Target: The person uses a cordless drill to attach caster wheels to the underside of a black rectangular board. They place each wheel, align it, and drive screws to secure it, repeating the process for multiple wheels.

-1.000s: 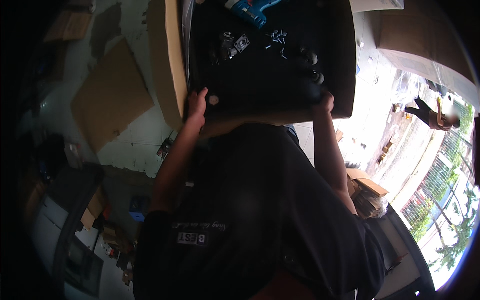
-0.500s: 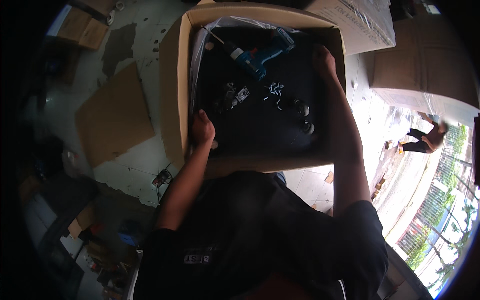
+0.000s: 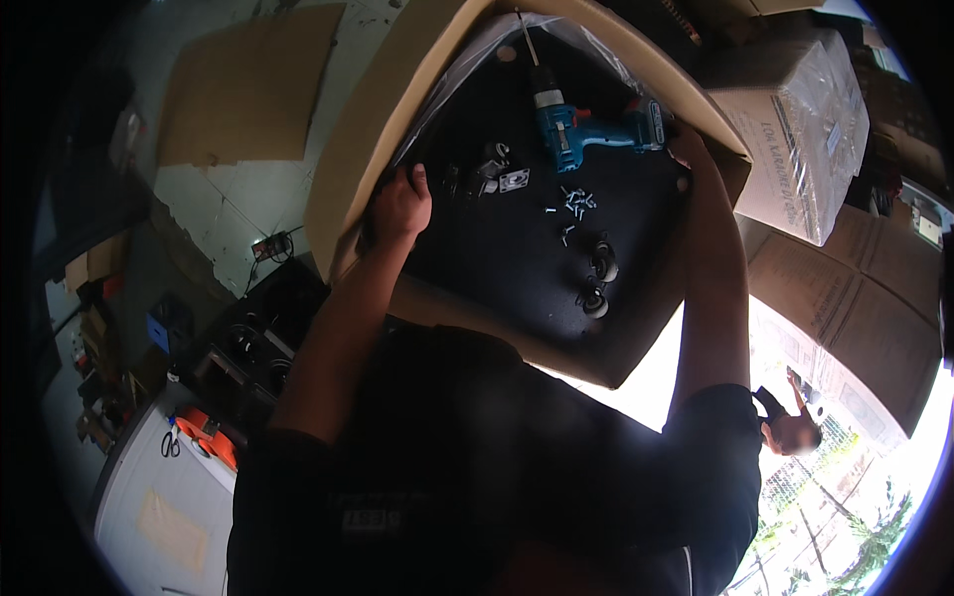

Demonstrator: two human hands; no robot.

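Observation:
An uncovered cardboard box (image 3: 338,189) with a clear plastic liner holds a black panel (image 3: 477,248). My left hand (image 3: 401,204) is closed at the box's left side, thumb up on the inner side and other fingers mostly hidden. My right hand (image 3: 688,147) is inside the right side, bent in shadow beside the battery end of a teal cordless drill (image 3: 571,134); whether it touches the drill is unclear. On the panel lie several loose screws (image 3: 577,203), black swivel casters (image 3: 599,263) at the right and more casters with a metal plate (image 3: 513,180) at the left.
A plastic-wrapped carton (image 3: 785,139) stands right of the box, with more cartons (image 3: 845,288) below it. A flat cardboard sheet (image 3: 248,89) lies on the floor at the left. Scissors (image 3: 171,443) rest on a white surface. Another person (image 3: 792,429) is at the far right.
The whole view has turned clockwise, box and floor together. My right hand has come closer to the drill's battery end; my left hand stays at the box's left side.

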